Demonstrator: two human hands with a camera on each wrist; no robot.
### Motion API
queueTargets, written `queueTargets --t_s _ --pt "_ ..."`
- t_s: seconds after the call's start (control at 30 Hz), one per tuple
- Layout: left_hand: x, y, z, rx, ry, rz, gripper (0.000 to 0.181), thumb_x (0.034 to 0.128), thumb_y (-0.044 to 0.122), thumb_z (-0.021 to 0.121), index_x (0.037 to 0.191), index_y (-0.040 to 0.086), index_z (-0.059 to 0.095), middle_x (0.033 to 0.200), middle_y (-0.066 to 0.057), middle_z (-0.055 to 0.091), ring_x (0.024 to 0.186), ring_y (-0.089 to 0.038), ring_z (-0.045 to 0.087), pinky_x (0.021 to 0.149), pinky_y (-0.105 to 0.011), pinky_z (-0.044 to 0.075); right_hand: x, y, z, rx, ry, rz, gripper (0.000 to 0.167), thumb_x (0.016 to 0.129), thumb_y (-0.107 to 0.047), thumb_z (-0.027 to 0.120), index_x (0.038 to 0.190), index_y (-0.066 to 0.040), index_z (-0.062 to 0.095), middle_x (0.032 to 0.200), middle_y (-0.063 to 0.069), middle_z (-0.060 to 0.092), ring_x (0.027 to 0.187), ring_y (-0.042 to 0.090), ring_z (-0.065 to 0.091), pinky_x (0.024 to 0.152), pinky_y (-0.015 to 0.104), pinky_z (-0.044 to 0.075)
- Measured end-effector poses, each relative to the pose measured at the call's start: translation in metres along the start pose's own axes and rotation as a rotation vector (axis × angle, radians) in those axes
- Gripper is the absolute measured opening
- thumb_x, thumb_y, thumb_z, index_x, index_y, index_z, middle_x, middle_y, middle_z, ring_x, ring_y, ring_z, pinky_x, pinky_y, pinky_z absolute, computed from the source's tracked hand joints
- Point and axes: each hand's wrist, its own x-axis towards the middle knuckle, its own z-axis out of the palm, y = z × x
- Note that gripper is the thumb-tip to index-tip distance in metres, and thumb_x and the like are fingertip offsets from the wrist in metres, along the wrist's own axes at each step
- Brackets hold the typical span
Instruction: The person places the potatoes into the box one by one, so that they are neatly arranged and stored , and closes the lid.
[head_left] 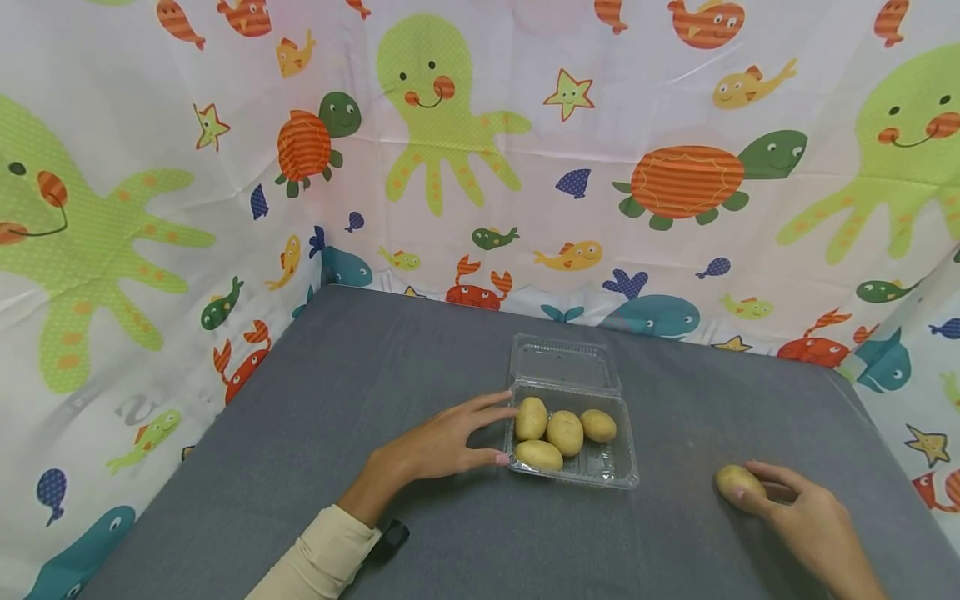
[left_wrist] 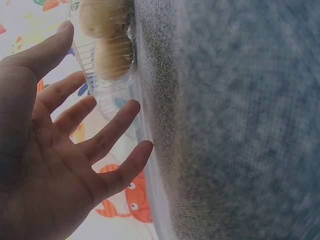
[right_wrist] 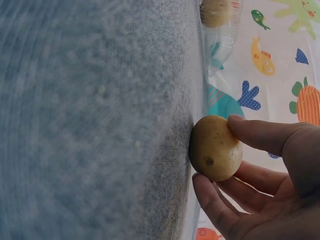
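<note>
A clear plastic clamshell container (head_left: 611, 467) lies on the table with its lid (head_left: 564, 364) folded back. Several yellow potatoes (head_left: 565, 433) are inside it, mostly toward the left. At the container's left side is my left hand (head_left: 448, 437), fingers spread and thumb by the front left corner; the left wrist view shows nothing in its palm. Off to the right, my right hand (head_left: 808, 517) holds a single potato (right_wrist: 216, 148) between thumb and fingers. That potato sits at the table surface, its small dark eye visible in the right wrist view.
A grey cloth covers the table (head_left: 450, 533). Behind it and along both sides hangs a white curtain (head_left: 517, 217) printed with sea animals. The container stands between my two hands, with a stretch of table between it and the right hand.
</note>
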Motion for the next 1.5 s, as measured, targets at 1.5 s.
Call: queueTargets --t_s 1.5 --pt "0.0 0.0 0.0 -0.004 -0.011 -0.004 0.071 0.1012 0.053 0.069 0.163 0.029 0.044 0.175 0.01 0.025 0.159 -0.018 0.029 0.122 -0.06 0.035 -0.011 -0.024 0.012 0.049 0.141 -0.171 0.083 0.087 -0.064 0.081 0.136 0.002 0.066 0.132 0.033 0.067 0.117 0.052 0.067 0.087 0.063 0.058"
